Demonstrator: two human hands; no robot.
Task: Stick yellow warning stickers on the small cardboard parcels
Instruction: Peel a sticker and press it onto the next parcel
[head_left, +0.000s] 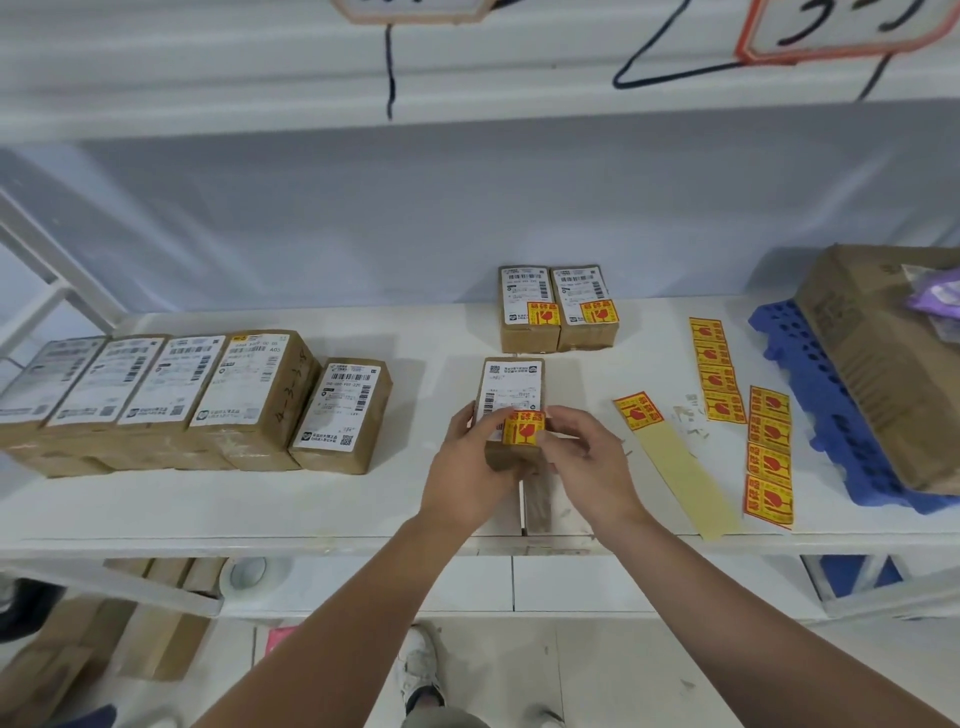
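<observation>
A small cardboard parcel (511, 387) with a white shipping label lies at the middle of the white shelf. A yellow warning sticker (523, 428) sits on its near right corner. My left hand (470, 460) grips the parcel's left side, thumb on top by the sticker. My right hand (582, 457) curls round the parcel's right near corner, fingers at the sticker's edge. Two stickered parcels (558, 307) stand behind. A row of several unstickered parcels (171, 397) lies to the left. Sticker strips (716, 370) (770, 457) lie to the right, and one sticker on a backing strip (638, 411).
A large cardboard box (883, 364) rests on a blue plastic tray (810, 384) at the far right. The shelf's front edge (260, 543) runs just below my hands. A tape roll (248, 574) and flat cartons lie below. An upper shelf hangs overhead.
</observation>
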